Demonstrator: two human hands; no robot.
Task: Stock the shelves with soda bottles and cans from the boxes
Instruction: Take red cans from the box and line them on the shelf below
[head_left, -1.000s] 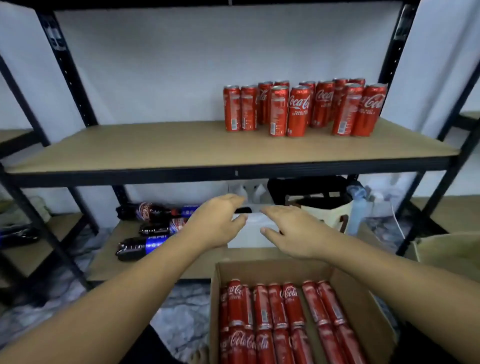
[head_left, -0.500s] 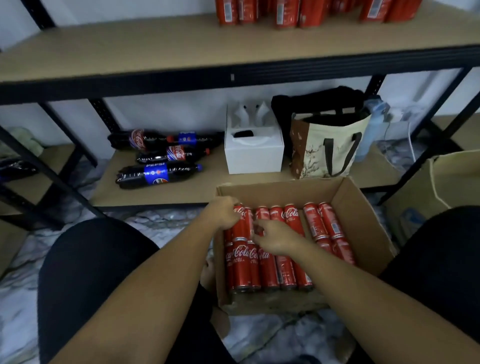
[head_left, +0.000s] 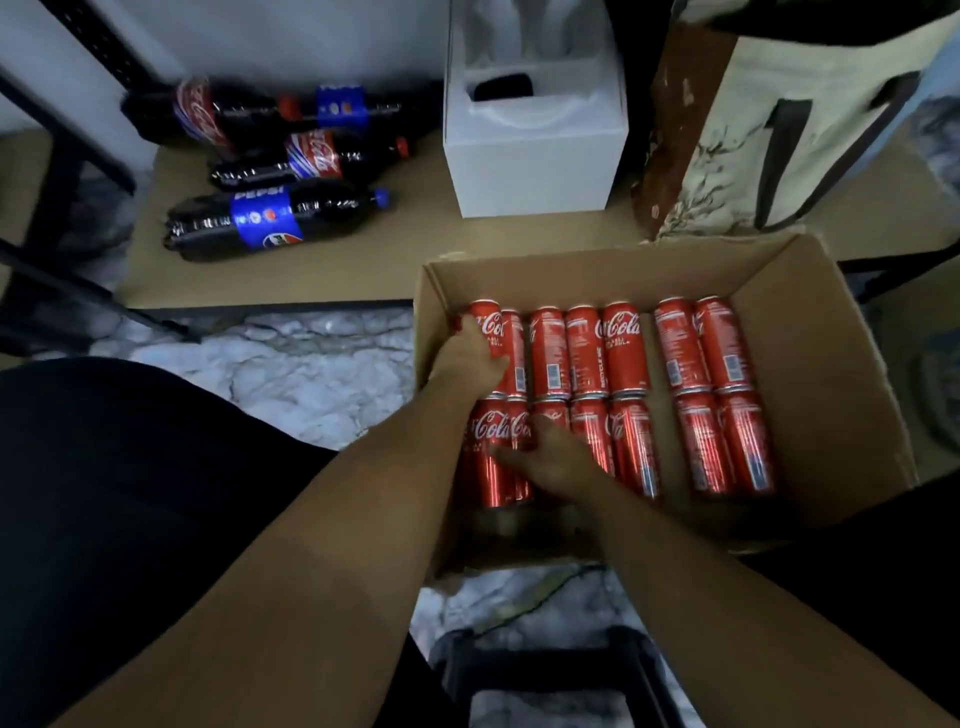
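Observation:
An open cardboard box (head_left: 810, 338) on the floor holds several red Coca-Cola cans (head_left: 623, 348) lying in two rows. My left hand (head_left: 467, 358) reaches in at the box's left wall and grips the leftmost can of the far row (head_left: 488, 319). My right hand (head_left: 553, 460) lies over the near row, its fingers curled round a can (head_left: 550, 412) third from the left. Beyond the box, three dark soda bottles lie on the low shelf (head_left: 363, 270): a Pepsi bottle (head_left: 265, 218) nearest and two more (head_left: 311, 156) behind it.
A white carton (head_left: 535, 150) and a cream tote bag (head_left: 737, 156) stand on the low shelf behind the box. Marble floor (head_left: 291, 374) shows to the left. A black stool (head_left: 561, 670) sits under me, and my dark-clad knees flank the box.
My view has tilted down from the upper shelf to the box. Both hands have come down from in front of the shelf into the box and closed on cans.

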